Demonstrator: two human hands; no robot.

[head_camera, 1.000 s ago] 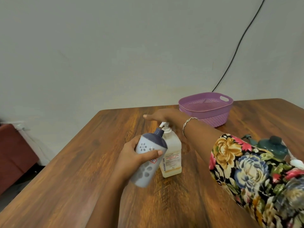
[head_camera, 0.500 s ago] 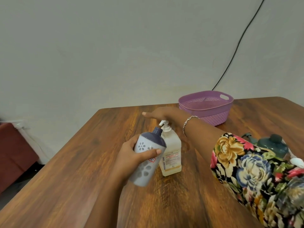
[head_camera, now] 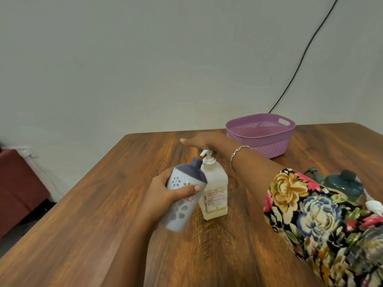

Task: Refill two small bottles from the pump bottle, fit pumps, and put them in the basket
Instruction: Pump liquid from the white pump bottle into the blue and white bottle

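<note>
Small bottle [head_camera: 177,212], pale w/ flower cut-outs & dark neck, no pump on it, tilted so the neck leans right toward the nozzle of the pump bottle [head_camera: 214,188]. L hand [head_camera: 162,195] grips it round the body, thumb across the front, off the bench [head_camera: 99,208]. Pump bottle upright on bench just behind it. R hand [head_camera: 204,140] flat, fingers straight, over the pump head; contact can't tell. Purple basket [head_camera: 267,147] further back right. Green bottle [head_camera: 345,183] near right edge, partly behind sleeve

Plain pale wall [head_camera: 145,59], black cable [head_camera: 306,50] running down it, wooden table [head_camera: 103,204], dark red seat [head_camera: 18,183] at left
</note>
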